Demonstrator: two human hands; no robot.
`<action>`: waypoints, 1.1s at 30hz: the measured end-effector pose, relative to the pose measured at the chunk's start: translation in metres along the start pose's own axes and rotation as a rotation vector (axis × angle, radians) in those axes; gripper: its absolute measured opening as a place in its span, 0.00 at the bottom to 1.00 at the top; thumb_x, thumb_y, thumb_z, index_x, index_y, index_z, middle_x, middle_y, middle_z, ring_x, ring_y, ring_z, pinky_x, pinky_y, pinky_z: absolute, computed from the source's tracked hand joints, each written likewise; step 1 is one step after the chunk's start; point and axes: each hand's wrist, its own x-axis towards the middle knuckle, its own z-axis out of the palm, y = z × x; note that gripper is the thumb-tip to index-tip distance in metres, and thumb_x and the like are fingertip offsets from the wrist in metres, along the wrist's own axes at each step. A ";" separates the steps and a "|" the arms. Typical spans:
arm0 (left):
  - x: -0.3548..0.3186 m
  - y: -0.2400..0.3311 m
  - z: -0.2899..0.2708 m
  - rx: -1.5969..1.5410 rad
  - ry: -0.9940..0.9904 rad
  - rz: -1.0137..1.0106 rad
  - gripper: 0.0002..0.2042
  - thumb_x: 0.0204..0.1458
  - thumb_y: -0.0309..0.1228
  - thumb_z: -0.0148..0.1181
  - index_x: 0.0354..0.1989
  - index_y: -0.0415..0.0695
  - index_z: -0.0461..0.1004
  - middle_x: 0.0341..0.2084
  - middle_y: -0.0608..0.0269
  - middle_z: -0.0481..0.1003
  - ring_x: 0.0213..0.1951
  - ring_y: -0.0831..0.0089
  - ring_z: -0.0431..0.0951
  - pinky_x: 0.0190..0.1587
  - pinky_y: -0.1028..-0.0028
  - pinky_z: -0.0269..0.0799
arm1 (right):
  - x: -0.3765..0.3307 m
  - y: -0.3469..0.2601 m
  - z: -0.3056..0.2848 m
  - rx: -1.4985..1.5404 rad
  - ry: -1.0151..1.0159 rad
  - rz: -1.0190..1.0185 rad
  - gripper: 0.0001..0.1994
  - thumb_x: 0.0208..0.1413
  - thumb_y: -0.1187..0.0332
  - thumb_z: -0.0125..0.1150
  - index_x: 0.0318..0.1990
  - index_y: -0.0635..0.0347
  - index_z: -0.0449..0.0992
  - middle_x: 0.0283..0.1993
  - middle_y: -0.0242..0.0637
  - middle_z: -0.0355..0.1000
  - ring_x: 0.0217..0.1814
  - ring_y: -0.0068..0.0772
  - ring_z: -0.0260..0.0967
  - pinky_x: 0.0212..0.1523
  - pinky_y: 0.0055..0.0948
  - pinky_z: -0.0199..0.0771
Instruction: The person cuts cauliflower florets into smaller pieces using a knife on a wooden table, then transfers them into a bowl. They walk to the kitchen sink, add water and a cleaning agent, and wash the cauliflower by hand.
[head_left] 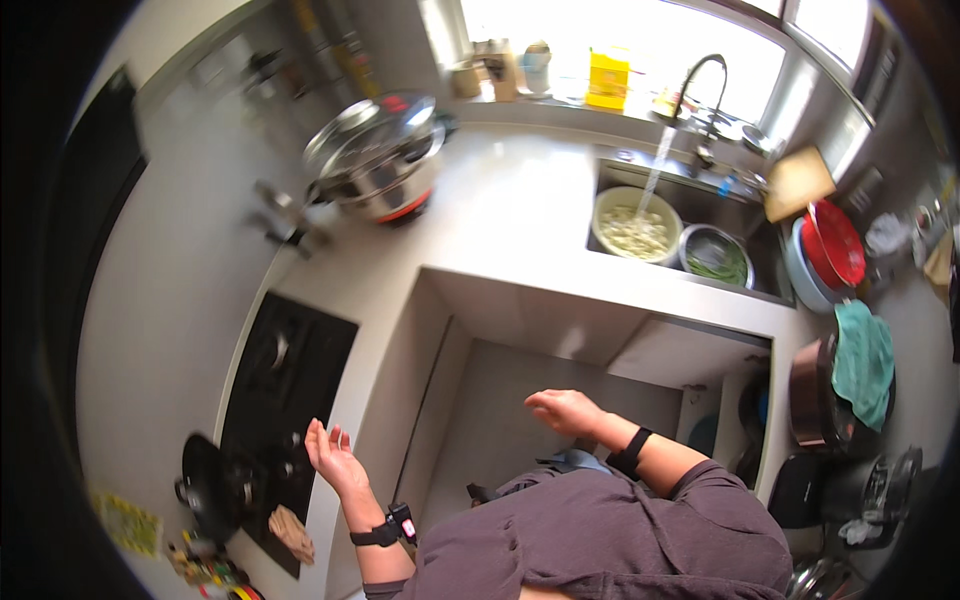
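My left hand (pixel 335 462) is raised beside the front edge of the black cooktop (pixel 262 385), its fingers apart and nothing in them. Over the floor, in front of the counter, my right hand (pixel 567 411) points left with loosely bent fingers and no object showing in it. Neither hand touches anything. Water runs from the tall tap (pixel 703 68) into a pale basin (pixel 603 232) of whitish cut food in the sink (pixel 768 284). Next to that basin sits a metal bowl (pixel 684 243) holding green vegetables.
A lidded steel pot (pixel 395 172) stands in the counter's left corner. A black wok (pixel 205 490) is on the cooktop's near end. Right of the sink are a cutting board (pixel 800 184), a red basin (pixel 834 243) and a green cloth (pixel 864 355). A cabinet door (pixel 660 362) hangs open below.
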 end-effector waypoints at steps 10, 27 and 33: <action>-0.035 -0.053 0.312 0.172 -0.676 -0.233 0.10 0.62 0.30 0.50 0.50 0.45 0.69 0.40 0.67 0.71 0.37 0.75 0.76 0.38 0.75 0.74 | -0.145 0.120 -0.218 0.054 0.509 0.463 0.08 0.54 0.69 0.59 0.40 0.62 0.77 0.38 0.47 0.76 0.40 0.47 0.75 0.43 0.36 0.75; 0.042 0.001 0.678 0.173 -1.127 0.021 0.15 0.61 0.35 0.52 0.55 0.44 0.68 0.46 0.67 0.72 0.42 0.77 0.75 0.44 0.76 0.69 | -0.109 0.131 -0.547 0.217 0.871 0.629 0.10 0.63 0.66 0.53 0.43 0.63 0.75 0.38 0.34 0.76 0.37 0.22 0.73 0.41 0.23 0.73; -0.040 -0.158 0.719 0.258 -1.220 -0.379 0.12 0.59 0.33 0.55 0.49 0.44 0.68 0.39 0.65 0.71 0.40 0.71 0.76 0.46 0.69 0.70 | -0.017 0.283 -0.500 0.531 0.628 0.675 0.12 0.60 0.63 0.56 0.44 0.62 0.74 0.38 0.37 0.76 0.33 0.27 0.76 0.32 0.23 0.74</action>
